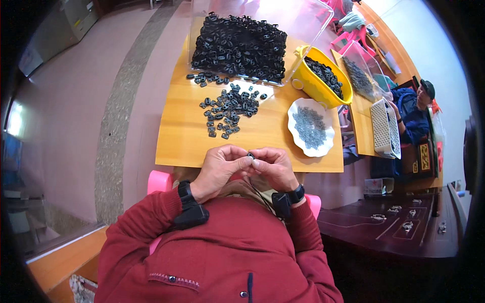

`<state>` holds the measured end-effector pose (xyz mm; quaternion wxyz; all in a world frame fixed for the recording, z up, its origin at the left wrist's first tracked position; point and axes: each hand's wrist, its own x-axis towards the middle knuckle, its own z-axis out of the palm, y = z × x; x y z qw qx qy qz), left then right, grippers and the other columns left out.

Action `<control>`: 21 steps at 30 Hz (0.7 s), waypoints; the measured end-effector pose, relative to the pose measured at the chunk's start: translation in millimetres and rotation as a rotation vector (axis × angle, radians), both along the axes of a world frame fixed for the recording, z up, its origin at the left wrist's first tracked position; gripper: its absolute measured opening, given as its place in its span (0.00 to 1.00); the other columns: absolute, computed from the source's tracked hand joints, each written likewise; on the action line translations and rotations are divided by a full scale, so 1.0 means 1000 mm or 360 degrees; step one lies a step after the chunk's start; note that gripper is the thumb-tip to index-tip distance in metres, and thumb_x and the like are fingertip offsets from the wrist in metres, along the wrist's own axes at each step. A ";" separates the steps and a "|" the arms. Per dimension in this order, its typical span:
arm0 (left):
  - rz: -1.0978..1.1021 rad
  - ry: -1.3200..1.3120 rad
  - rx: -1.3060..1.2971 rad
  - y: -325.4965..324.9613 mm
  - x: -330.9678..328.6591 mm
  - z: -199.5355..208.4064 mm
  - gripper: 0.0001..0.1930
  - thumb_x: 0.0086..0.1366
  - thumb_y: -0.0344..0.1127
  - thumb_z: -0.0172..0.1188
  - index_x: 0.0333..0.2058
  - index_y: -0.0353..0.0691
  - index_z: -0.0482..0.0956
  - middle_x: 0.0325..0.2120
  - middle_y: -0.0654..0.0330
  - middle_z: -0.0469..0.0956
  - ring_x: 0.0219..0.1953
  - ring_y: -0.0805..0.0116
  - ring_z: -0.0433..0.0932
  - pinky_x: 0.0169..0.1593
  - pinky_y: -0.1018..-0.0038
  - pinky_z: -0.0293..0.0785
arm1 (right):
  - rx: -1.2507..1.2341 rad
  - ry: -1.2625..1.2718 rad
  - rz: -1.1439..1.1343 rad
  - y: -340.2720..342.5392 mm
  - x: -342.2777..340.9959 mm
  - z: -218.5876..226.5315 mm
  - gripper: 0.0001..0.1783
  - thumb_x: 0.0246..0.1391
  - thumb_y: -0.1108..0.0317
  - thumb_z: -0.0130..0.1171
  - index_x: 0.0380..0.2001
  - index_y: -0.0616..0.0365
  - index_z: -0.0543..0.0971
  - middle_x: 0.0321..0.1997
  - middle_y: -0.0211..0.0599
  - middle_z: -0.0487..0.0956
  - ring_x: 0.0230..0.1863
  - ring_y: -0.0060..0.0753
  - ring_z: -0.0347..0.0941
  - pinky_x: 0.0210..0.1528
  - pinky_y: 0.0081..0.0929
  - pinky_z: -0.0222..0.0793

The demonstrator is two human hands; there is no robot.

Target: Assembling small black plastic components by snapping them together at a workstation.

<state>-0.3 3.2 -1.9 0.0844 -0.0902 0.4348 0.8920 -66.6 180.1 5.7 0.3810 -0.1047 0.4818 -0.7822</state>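
Close in front of my body, at the table's near edge, my left hand (pixel 221 165) and my right hand (pixel 275 165) meet fingertip to fingertip. Both pinch one small black plastic piece (pixel 250 155), which looks like a cord lock; the fingers cover most of it. Beyond them, a loose pile of similar black pieces with holes (pixel 230 108) lies on the wooden table (pixel 177 136). To the right of the pile, a white scalloped dish (pixel 331 134) holds many tiny grey metal-looking parts, too small to make out.
At the back of the table stands a clear plastic bin (pixel 303 30) heaped with black pieces. A yellow basket (pixel 323 91) beside it holds more. Farther right, another person (pixel 411 113) sits at a second table with a white perforated basket (pixel 385 129). A dark panelled surface (pixel 364 232) lies at the lower right.
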 end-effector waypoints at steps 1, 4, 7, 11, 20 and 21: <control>-0.0009 0.0012 0.0004 0.001 -0.001 0.001 0.08 0.62 0.27 0.60 0.39 0.32 0.75 0.33 0.58 0.79 0.32 0.74 0.79 0.35 0.81 0.78 | 0.0004 0.0012 -0.0009 0.000 -0.001 -0.002 0.12 0.54 0.78 0.58 0.43 0.69 0.77 0.40 0.43 0.80 0.38 0.34 0.79 0.43 0.31 0.79; 0.0001 -0.0018 0.0017 0.002 -0.002 0.004 0.07 0.63 0.28 0.59 0.39 0.32 0.75 0.33 0.58 0.79 0.32 0.75 0.79 0.35 0.81 0.78 | -0.0039 0.0078 -0.0085 -0.001 -0.001 -0.007 0.13 0.55 0.76 0.58 0.44 0.66 0.77 0.40 0.40 0.80 0.37 0.29 0.78 0.41 0.26 0.76; -0.0014 -0.0009 0.0031 0.000 -0.001 0.001 0.07 0.64 0.30 0.58 0.38 0.34 0.75 0.33 0.59 0.79 0.31 0.75 0.79 0.35 0.82 0.78 | 0.0147 0.0223 -0.0049 0.002 -0.002 -0.004 0.12 0.55 0.76 0.58 0.44 0.66 0.77 0.40 0.38 0.80 0.36 0.25 0.77 0.39 0.22 0.75; 0.0024 -0.0082 0.0072 -0.001 0.000 0.007 0.07 0.65 0.32 0.58 0.38 0.35 0.75 0.31 0.62 0.78 0.31 0.76 0.78 0.34 0.81 0.78 | 0.0313 0.0281 -0.0073 0.005 -0.002 0.010 0.12 0.55 0.75 0.58 0.44 0.66 0.77 0.38 0.35 0.80 0.35 0.22 0.76 0.36 0.19 0.74; 0.0056 -0.0104 0.0059 -0.001 0.000 0.002 0.08 0.64 0.33 0.59 0.37 0.35 0.75 0.30 0.63 0.76 0.31 0.76 0.76 0.34 0.80 0.78 | 0.0694 0.0792 -0.0684 0.044 -0.075 0.077 0.14 0.54 0.71 0.58 0.43 0.67 0.77 0.27 0.34 0.78 0.26 0.25 0.76 0.32 0.22 0.75; 0.0066 -0.0103 0.0029 -0.002 0.001 0.002 0.08 0.64 0.32 0.59 0.37 0.35 0.75 0.30 0.62 0.76 0.31 0.76 0.76 0.34 0.80 0.78 | 0.0675 0.0845 -0.0744 0.044 -0.091 0.092 0.14 0.55 0.71 0.57 0.42 0.68 0.77 0.26 0.34 0.78 0.25 0.25 0.75 0.32 0.21 0.74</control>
